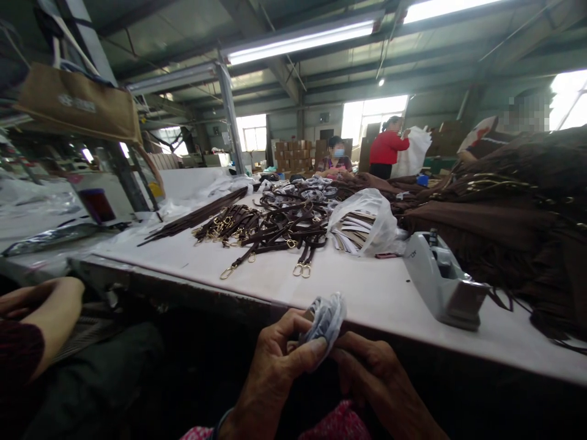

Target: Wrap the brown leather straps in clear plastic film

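Observation:
A crumpled bundle in thin whitish wrapping (328, 318) is held just in front of the table's near edge. My left hand (279, 354) is closed around it, thumb pressed on its near side. At its lower right, my right hand (371, 366) has its fingers bent together; what they grip, if anything, is hidden. Beyond the hands, dark brown straps with gold-coloured metal rings (284, 229) are heaped on the white table (257, 287). To their right sits a clear plastic bag (367, 220) of white and beige strips.
A grey tape dispenser (444, 281) stands at the right, beside a large pile of dark brown fabric (513, 226). Long brown strips (197, 214) lie at the left. Another person's forearm (55, 318) is at the near left. People are at work farther back.

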Tool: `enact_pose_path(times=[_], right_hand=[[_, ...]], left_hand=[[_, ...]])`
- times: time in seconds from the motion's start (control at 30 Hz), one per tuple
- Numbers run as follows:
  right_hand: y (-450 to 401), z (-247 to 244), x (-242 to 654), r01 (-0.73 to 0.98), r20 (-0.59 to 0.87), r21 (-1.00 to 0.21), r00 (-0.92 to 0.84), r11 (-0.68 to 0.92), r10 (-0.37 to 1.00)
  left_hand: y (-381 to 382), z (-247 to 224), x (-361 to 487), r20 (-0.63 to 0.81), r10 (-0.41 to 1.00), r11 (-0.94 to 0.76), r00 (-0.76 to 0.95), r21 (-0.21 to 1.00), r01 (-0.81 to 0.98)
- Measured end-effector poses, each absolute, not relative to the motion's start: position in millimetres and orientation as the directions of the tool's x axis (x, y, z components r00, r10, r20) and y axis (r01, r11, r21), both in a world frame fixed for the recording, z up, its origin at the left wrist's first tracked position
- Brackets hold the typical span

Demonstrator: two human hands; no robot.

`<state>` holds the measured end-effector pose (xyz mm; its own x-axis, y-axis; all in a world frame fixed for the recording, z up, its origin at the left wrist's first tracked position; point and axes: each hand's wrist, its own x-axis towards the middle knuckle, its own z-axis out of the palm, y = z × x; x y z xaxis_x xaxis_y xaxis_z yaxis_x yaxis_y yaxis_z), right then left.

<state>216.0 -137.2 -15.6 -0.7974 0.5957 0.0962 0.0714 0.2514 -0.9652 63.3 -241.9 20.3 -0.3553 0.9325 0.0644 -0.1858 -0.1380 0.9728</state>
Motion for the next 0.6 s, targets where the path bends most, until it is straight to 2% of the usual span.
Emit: enact_pose_path(times=[0.23,0.3,0.37,0.43,0.5,0.6], right_hand=[[-142.0,-10.1,201.7,0.013,0.111,-0.981,-0.785,0.195,0.610],[-143.0,-13.9,207.3,-0.012,0.150,-0.974,-0.787,0.228,0.598],[-143.5,-20.3,214.2,-0.068,0.262,-0.942,-0.762,0.329,0.592],[-142.3,-26.9,219.4,-0.100,0.422,-0.850,-0.717,0.517,0.555],[-138.2,-30.5,221.5,-0.094,0.577,-0.686,-0.674,0.721,0.461],[-127.0,-25.4,221.0,-0.072,0.748,-0.451,-0.575,0.890,0.332]], left_hand=[[-244.0,15.1,67.5,-0.013,0.946,-0.064,-0.324,0.972,-0.226],[-243.5,18.1,63.6,-0.028,0.939,-0.051,-0.343,0.975,-0.218],[-238.7,22.8,59.0,-0.026,0.927,-0.050,-0.373,0.980,-0.192],[-229.2,28.0,54.9,0.003,0.915,-0.073,-0.402,0.985,-0.157],[-216.9,33.3,52.3,0.032,0.914,-0.093,-0.405,0.987,-0.133],[-198.6,41.1,52.6,0.024,0.923,-0.067,-0.384,0.993,-0.100]])
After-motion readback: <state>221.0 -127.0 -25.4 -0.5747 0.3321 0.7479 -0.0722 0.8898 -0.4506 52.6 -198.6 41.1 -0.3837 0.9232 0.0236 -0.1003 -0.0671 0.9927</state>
